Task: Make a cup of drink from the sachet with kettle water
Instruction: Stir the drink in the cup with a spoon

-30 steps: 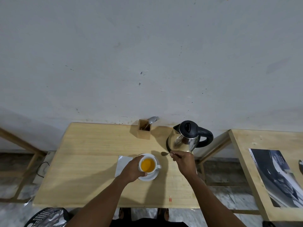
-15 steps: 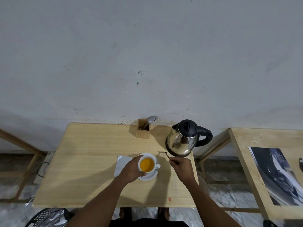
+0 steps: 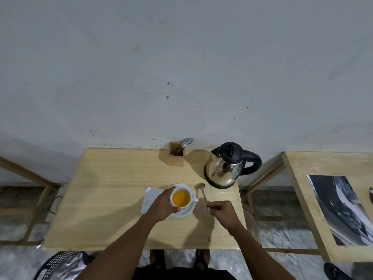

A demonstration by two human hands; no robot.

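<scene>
A white cup (image 3: 182, 199) full of orange drink stands on a white saucer (image 3: 186, 212) near the middle of the wooden table (image 3: 113, 188). My left hand (image 3: 163, 205) wraps around the cup's left side. My right hand (image 3: 222, 212) pinches the handle end of a metal spoon (image 3: 202, 190), whose bowl lies by the table surface just right of the cup. A steel kettle (image 3: 228, 166) with black lid and handle stands at the back right. A white sachet or paper (image 3: 150, 199) lies left of the saucer, partly under my hand.
A wooden holder (image 3: 176, 156) with a spoon and fork stands at the back by the wall. A second table (image 3: 314, 172) with a magazine (image 3: 343, 207) is to the right. A black basket (image 3: 60, 265) sits on the floor at lower left.
My right hand has drawn back toward me from beside the kettle and lowered the spoon beside the cup. My left hand stays on the cup.
</scene>
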